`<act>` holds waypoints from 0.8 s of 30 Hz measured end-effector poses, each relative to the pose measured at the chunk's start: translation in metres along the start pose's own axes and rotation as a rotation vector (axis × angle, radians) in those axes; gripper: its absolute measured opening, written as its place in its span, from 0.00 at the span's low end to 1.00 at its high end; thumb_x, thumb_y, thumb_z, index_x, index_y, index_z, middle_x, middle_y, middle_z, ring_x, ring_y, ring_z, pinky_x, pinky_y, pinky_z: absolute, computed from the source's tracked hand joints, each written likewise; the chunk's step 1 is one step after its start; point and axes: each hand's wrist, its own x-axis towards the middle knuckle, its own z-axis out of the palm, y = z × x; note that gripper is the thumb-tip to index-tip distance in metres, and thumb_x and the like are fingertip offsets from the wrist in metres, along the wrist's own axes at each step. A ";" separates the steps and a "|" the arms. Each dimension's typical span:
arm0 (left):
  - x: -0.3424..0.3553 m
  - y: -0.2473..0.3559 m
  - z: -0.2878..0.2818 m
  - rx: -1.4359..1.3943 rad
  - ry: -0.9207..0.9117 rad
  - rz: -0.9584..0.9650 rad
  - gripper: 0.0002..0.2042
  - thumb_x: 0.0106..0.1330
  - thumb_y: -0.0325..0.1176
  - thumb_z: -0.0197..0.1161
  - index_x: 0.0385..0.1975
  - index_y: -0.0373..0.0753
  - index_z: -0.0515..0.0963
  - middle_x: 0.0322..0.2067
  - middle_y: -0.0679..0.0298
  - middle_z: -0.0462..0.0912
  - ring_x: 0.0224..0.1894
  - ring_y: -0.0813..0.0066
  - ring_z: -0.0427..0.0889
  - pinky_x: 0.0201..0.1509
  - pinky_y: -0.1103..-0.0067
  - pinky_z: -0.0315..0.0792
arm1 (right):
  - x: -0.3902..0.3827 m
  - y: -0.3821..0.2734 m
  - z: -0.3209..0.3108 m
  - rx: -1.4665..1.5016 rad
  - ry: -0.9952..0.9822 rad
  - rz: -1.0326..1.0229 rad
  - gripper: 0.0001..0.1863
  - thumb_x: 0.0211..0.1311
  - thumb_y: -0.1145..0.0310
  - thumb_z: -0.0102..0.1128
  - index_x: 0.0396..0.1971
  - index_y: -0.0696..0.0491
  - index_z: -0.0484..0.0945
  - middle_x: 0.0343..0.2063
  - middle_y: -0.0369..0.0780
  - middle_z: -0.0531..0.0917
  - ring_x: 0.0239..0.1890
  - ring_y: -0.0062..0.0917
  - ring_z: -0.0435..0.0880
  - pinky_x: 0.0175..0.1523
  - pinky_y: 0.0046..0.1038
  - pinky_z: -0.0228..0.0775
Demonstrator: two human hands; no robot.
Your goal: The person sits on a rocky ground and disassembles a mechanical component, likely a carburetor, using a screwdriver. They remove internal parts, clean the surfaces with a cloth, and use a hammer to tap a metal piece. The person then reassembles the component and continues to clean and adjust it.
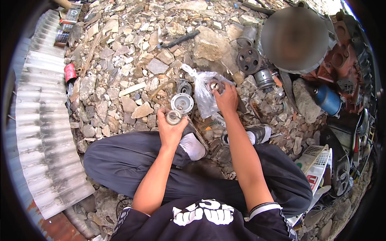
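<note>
My left hand [171,128] grips a small round part [173,117] with a shiny, ring-shaped top, fingers curled round its sides. Just beyond it lies a silvery round metal housing [182,103] with a flanged rim and a hollow middle. A smaller grey metal part [184,87] rests behind that housing. My right hand [227,99] holds a dark round metal part [214,86] with a bright centre, over a knotted clear plastic bag [203,96]. What the bag contains is hard to make out.
Broken stones and rubble cover the ground. A black pulley wheel [249,60], a metal cylinder [264,80] and a blue canister [327,100] lie at the right. Corrugated sheeting [48,120] runs along the left, near a red can [70,71]. A white plastic basket [315,170] stands beside my right knee.
</note>
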 end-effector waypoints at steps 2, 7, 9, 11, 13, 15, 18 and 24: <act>0.003 -0.010 -0.001 0.084 -0.009 0.024 0.26 0.51 0.33 0.77 0.45 0.36 0.67 0.38 0.58 0.77 0.40 0.67 0.79 0.50 0.71 0.74 | 0.008 -0.004 0.000 -0.113 -0.119 0.042 0.31 0.56 0.55 0.75 0.59 0.47 0.78 0.57 0.44 0.77 0.56 0.46 0.83 0.57 0.46 0.77; -0.001 -0.009 0.004 0.147 -0.051 0.023 0.26 0.51 0.34 0.77 0.46 0.36 0.69 0.39 0.56 0.79 0.40 0.66 0.81 0.50 0.70 0.75 | 0.010 0.007 0.008 -0.104 -0.151 -0.032 0.30 0.54 0.51 0.74 0.56 0.45 0.80 0.55 0.42 0.79 0.52 0.47 0.84 0.56 0.48 0.78; -0.002 -0.007 0.006 0.187 -0.067 0.025 0.27 0.51 0.34 0.77 0.46 0.36 0.69 0.39 0.56 0.80 0.41 0.65 0.82 0.50 0.69 0.76 | 0.008 0.007 0.008 -0.089 -0.120 -0.026 0.28 0.54 0.51 0.74 0.53 0.47 0.81 0.54 0.42 0.80 0.52 0.47 0.84 0.55 0.47 0.78; -0.002 -0.005 0.008 0.205 -0.081 0.040 0.27 0.51 0.34 0.77 0.47 0.36 0.69 0.40 0.55 0.80 0.41 0.65 0.82 0.50 0.69 0.76 | 0.006 0.010 0.007 -0.034 -0.081 -0.028 0.27 0.54 0.52 0.75 0.52 0.48 0.81 0.53 0.42 0.80 0.52 0.47 0.84 0.55 0.46 0.78; -0.003 -0.004 0.007 0.241 -0.065 0.053 0.27 0.51 0.34 0.77 0.47 0.36 0.69 0.40 0.55 0.80 0.41 0.65 0.82 0.50 0.69 0.76 | 0.004 0.011 0.009 0.005 -0.065 -0.017 0.26 0.53 0.55 0.77 0.51 0.49 0.82 0.53 0.43 0.81 0.53 0.46 0.84 0.56 0.45 0.77; -0.004 -0.006 0.008 0.243 -0.055 0.057 0.27 0.51 0.34 0.78 0.47 0.36 0.69 0.40 0.56 0.80 0.41 0.65 0.82 0.50 0.70 0.76 | 0.002 0.011 0.010 0.028 -0.071 0.007 0.26 0.52 0.60 0.78 0.51 0.51 0.83 0.52 0.44 0.83 0.53 0.45 0.83 0.58 0.44 0.76; -0.005 -0.009 0.011 0.216 -0.072 0.060 0.28 0.50 0.34 0.78 0.47 0.36 0.69 0.40 0.56 0.80 0.41 0.66 0.82 0.50 0.70 0.76 | -0.003 0.031 0.020 0.116 0.147 -0.200 0.23 0.55 0.59 0.77 0.47 0.54 0.82 0.50 0.45 0.82 0.49 0.45 0.84 0.51 0.44 0.77; -0.009 0.002 0.016 0.288 -0.104 0.111 0.28 0.49 0.34 0.78 0.46 0.36 0.69 0.38 0.56 0.79 0.42 0.62 0.81 0.51 0.67 0.76 | -0.008 0.063 0.025 1.184 0.157 0.413 0.21 0.57 0.75 0.66 0.52 0.58 0.76 0.44 0.44 0.78 0.43 0.29 0.81 0.45 0.29 0.75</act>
